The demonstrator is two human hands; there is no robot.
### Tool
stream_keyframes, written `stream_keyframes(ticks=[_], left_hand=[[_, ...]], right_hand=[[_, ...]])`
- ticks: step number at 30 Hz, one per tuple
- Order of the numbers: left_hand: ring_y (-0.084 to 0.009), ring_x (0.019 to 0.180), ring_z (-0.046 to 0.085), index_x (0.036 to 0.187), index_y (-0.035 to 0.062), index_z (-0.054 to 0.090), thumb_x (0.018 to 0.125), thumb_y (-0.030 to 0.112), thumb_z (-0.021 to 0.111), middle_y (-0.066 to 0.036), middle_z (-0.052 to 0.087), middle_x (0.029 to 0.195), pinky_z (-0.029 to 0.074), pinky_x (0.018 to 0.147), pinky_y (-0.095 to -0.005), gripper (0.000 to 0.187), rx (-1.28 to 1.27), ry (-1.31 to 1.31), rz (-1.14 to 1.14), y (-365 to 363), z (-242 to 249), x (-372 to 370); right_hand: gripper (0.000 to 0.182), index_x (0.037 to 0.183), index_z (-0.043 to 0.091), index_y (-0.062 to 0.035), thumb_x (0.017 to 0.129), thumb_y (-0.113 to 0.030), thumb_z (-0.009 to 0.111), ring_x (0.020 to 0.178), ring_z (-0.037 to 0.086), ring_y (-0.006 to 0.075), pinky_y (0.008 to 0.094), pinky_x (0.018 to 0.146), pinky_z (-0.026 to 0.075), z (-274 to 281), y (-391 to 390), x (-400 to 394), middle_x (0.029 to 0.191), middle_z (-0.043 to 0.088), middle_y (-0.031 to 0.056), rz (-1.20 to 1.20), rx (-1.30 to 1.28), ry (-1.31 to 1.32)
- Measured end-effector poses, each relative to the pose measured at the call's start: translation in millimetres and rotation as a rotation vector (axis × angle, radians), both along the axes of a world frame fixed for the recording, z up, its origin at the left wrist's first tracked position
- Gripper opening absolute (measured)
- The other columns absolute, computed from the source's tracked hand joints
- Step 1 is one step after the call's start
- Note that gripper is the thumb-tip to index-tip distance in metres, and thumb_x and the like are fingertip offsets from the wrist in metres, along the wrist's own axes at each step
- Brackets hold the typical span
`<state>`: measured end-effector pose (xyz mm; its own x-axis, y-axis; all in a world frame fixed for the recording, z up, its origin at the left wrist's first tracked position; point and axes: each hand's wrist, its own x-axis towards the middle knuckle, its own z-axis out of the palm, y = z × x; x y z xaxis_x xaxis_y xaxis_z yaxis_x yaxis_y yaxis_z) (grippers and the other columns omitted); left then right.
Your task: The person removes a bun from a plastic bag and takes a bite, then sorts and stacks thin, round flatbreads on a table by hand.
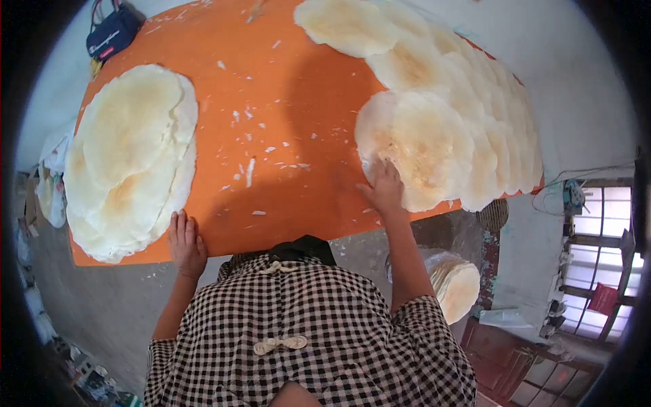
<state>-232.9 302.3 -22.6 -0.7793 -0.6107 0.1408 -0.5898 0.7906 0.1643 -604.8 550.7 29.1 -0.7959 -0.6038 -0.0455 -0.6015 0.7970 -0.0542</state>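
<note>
My left hand (pixel 186 243) lies with its fingers stretched out on the front edge of the orange table (pixel 271 136). Its fingertips are close beside a stack of thin, round flatbreads (pixel 129 156), pale with light brown patches. My right hand (pixel 385 188) reaches over the table with fingers extended and thumb apart. Its fingertips rest at the near left edge of a browned flatbread (pixel 424 149), the closest one in a large overlapping spread of flatbreads (pixel 468 88) on the right. Neither hand appears to hold anything.
White flakes are scattered over the table's middle. A dark blue bag (pixel 112 34) stands at the far left corner. Below the table's right side is another stack of flatbreads (pixel 458 288), partly in clear plastic. A barred window (pixel 600 251) is at the right.
</note>
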Motion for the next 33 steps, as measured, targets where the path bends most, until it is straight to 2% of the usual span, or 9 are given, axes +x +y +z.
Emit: stream_keyframes(ticks=[9, 13, 16, 19, 21, 25, 29, 31, 33], left_hand=[[-0.0382, 0.122, 0.027, 0.116, -0.0004, 0.041, 0.08, 0.017, 0.042, -0.021, 0.033, 0.13, 0.024, 0.098, -0.046, 0.041, -0.135, 0.009, -0.016, -12.6, -12.9, 16.8], [-0.0349, 0.12, 0.032, 0.117, -0.0008, 0.041, 0.079, 0.02, 0.052, -0.022, 0.035, 0.128, 0.027, 0.097, -0.0432, 0.044, 0.129, 0.264, 0.06, 26.9, 20.5, -29.6], [-0.0261, 0.12, 0.034, 0.127, -0.004, 0.028, 0.073, 0.028, 0.067, -0.018, 0.036, 0.128, 0.029, 0.098, -0.0389, 0.074, 1.391, 0.591, 0.041, 62.1, 48.0, -106.6], [-0.0248, 0.119, 0.037, 0.132, -0.0049, 0.012, 0.071, 0.023, 0.069, -0.016, 0.032, 0.132, 0.035, 0.094, -0.0305, 0.089, 0.859, 0.513, -0.454, 87.4, 60.2, -161.9], [-0.023, 0.117, 0.039, 0.132, -0.0032, 0.018, 0.074, 0.021, 0.066, -0.015, 0.037, 0.128, 0.035, 0.093, -0.0285, 0.079, 1.151, 0.754, -0.306, 105.9, 66.7, -176.5], [-0.018, 0.107, 0.047, 0.127, 0.0014, 0.035, 0.082, 0.018, 0.056, -0.014, 0.049, 0.115, 0.036, 0.09, -0.0263, 0.053, 1.038, 0.914, -0.042, 66.9, 29.9, -154.1], [-0.0189, 0.082, 0.057, 0.112, 0.0016, 0.049, 0.084, 0.025, 0.054, -0.009, 0.057, 0.098, 0.046, 0.073, -0.0302, 0.036, 1.358, 0.704, 0.306, -2.3, 151.0, -130.5], [-0.0202, 0.084, 0.058, 0.111, -0.003, 0.047, 0.083, 0.023, 0.057, -0.011, 0.058, 0.099, 0.047, 0.075, -0.031, 0.039, 1.341, 0.909, 0.432, -39.1, 180.5, -111.9], [-0.0219, 0.095, 0.056, 0.112, -0.0049, 0.046, 0.08, 0.019, 0.06, -0.014, 0.055, 0.107, 0.047, 0.083, -0.0352, 0.042, 1.586, 1.166, 0.201, -104.9, 160.5, -63.1]], right_hand=[[0.038, 0.11, 0.048, -0.0036, 0.077, -0.022, 0.051, 0.093, 0.055, 0.0356, 0.0434, 0.067, 0.049, -51.5, 39.1, -17.4, 0.098, 0.056, 0.018, 0.228, -0.068, 0.402], [0.022, 0.095, 0.049, -0.0027, 0.078, -0.015, 0.046, 0.079, 0.057, 0.0356, 0.0447, 0.067, 0.046, 35.0, 12.6, -20.7, 0.083, 0.058, 0.0212, -0.027, 0.048, -0.163], [0.018, 0.085, 0.05, -0.0007, 0.078, -0.018, 0.049, 0.075, 0.058, 0.0358, 0.0452, 0.067, 0.046, 56.2, -29.1, -5.5, 0.078, 0.058, 0.0202, 0.104, -0.147, -0.222], [0.018, 0.083, 0.051, -0.0005, 0.078, -0.018, 0.05, 0.068, 0.058, 0.0291, 0.0402, 0.058, 0.049, 50.7, -86.5, 17.0, 0.072, 0.058, 0.0144, 0.135, -0.643, -0.553], [0.017, 0.083, 0.052, -0.0009, 0.079, -0.017, 0.05, 0.063, 0.057, 0.0223, 0.0352, 0.052, 0.049, 69.5, -119.7, 36.1, 0.069, 0.056, 0.0097, -0.137, -1.003, -1.141], [0.026, 0.097, 0.05, -0.0004, 0.084, -0.022, 0.048, 0.068, 0.055, 0.0152, 0.0282, 0.048, 0.048, 80.4, -156.0, 78.6, 0.078, 0.053, 0.0064, -0.078, -0.96, -1.218], [0.04, 0.117, 0.041, -0.0034, 0.087, -0.03, 0.045, 0.081, 0.057, 0.0176, 0.0279, 0.057, 0.049, 121.5, -160.6, 90.8, 0.101, 0.054, 0.0107, -0.028, -0.928, -1.39], [0.043, 0.121, 0.04, -0.0045, 0.087, -0.03, 0.045, 0.085, 0.058, 0.0184, 0.0282, 0.061, 0.049, 126.8, -160.7, 96.0, 0.107, 0.053, 0.0122, 0.035, -0.896, -1.32], [0.044, 0.121, 0.039, -0.0051, 0.087, -0.033, 0.044, 0.086, 0.058, 0.0163, 0.0258, 0.061, 0.048, 112.4, -170.0, 109.4, 0.105, 0.055, 0.0113, 0.044, -0.806, -1.295]])
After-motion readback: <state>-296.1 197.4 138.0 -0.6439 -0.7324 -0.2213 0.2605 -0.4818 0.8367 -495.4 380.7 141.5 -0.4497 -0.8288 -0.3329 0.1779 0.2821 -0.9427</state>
